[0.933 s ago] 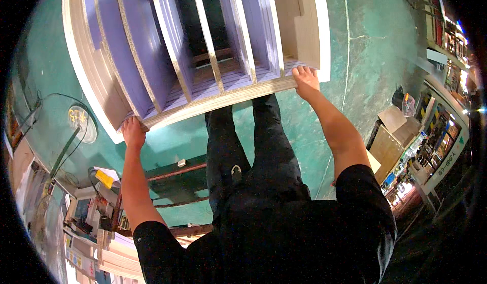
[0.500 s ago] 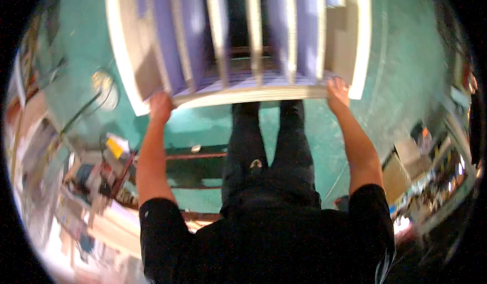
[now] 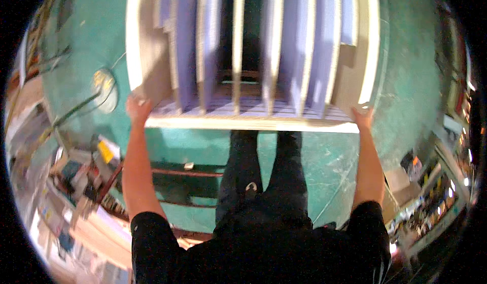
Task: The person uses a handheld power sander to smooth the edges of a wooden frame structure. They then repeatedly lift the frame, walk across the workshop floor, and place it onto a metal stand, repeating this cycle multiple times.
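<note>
A large pale wooden rack [image 3: 248, 123] fills the upper middle of the view. Several upright dividers [image 3: 310, 45] with purplish faces and pale edges run lengthwise inside it, between two tall side panels. At its near left corner, my left hand [image 3: 138, 107] is closed round the wood. My right hand [image 3: 363, 115] grips the near right corner in the same way. Both arms reach forward, and the rack's near rail lies across in front of my legs. The fingertips are partly hidden by the wood, and the rack's far end is out of view.
Green floor [image 3: 335, 154] surrounds the rack. A round stand base [image 3: 105, 90] with a pole and cord is at the left. Stacked boards [image 3: 101, 233] and clutter lie at the lower left. An opened cardboard box [image 3: 403, 185] and a shelf of small items are at the right.
The rack has come lower in the picture, closer to my body, and sits straighter. My hands have shifted outward from the near rail to its two outer corners.
</note>
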Demonstrator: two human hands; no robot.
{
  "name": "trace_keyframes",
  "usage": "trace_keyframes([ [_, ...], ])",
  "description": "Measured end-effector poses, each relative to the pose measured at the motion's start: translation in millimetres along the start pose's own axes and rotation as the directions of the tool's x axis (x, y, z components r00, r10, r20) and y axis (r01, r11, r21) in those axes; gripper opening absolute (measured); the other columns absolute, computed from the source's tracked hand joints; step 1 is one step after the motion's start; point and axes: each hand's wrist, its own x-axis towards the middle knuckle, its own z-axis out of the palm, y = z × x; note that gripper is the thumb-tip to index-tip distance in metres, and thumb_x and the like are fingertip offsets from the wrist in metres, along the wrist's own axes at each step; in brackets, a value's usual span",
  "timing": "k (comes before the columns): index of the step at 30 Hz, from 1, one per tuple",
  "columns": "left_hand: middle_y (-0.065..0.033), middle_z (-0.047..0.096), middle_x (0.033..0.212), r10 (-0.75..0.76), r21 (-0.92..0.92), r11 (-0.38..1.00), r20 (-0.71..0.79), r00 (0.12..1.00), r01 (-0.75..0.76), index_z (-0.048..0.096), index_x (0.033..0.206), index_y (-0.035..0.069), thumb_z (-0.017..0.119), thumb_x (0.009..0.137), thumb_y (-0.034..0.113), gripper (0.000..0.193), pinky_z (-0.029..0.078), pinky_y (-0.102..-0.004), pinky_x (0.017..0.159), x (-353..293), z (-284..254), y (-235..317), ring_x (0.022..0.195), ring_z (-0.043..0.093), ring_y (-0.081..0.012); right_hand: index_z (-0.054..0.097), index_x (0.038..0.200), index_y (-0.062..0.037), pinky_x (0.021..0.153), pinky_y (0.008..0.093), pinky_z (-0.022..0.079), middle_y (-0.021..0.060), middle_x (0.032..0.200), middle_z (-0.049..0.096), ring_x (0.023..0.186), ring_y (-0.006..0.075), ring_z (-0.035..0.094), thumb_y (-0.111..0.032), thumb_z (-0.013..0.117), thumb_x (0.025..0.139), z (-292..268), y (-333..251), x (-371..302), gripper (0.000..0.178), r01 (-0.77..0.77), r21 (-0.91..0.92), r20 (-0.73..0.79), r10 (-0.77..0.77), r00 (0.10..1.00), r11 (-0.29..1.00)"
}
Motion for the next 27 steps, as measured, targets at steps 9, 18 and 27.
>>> trace_keyframes([
  [9, -0.0308, 0.068, 0.114, -0.404, 0.195, 0.907, 0.147, 0.903, 0.373, 0.049, 0.119, -0.002, 0.087, 0.072, 0.033, 0.07, 0.054, -0.054, 0.095, 32, -8, 63, 0.11, 0.066, -0.0485, 0.037, 0.136, -0.0016, 0.1, 0.0481, 0.053, 0.0253, 0.124, 0.065, 0.116, 0.0434, 0.065, -0.036, 0.088, 0.075, 18, -42, 3, 0.087, -0.445, -0.037, -0.018, 0.445, 0.896, 0.895],
  [18, -0.0249, 0.072, 0.103, -0.454, 0.235, 0.883, 0.21, 0.866, 0.406, 0.045, 0.117, -0.004, 0.081, 0.079, 0.032, 0.064, 0.055, -0.0527, 0.09, 30, -25, 90, 0.102, 0.07, -0.0459, 0.046, 0.13, 0.0, 0.105, 0.047, 0.05, 0.023, 0.126, 0.06, 0.122, 0.0405, 0.06, -0.027, 0.09, 0.068, 13, -52, 0, 0.08, -0.398, 0.059, -0.095, 0.402, 0.911, 0.916],
  [27, -0.0261, 0.072, 0.105, -0.375, 0.245, 0.917, 0.256, 0.891, 0.315, 0.038, 0.123, -0.005, 0.08, 0.08, 0.031, 0.071, 0.057, -0.0515, 0.087, 44, -13, 79, 0.102, 0.071, -0.0444, 0.042, 0.138, 0.001, 0.107, 0.0461, 0.049, 0.0245, 0.133, 0.058, 0.127, 0.0397, 0.057, -0.025, 0.089, 0.068, 7, -60, -5, 0.088, -0.474, 0.035, -0.16, 0.473, 0.866, 0.88],
])
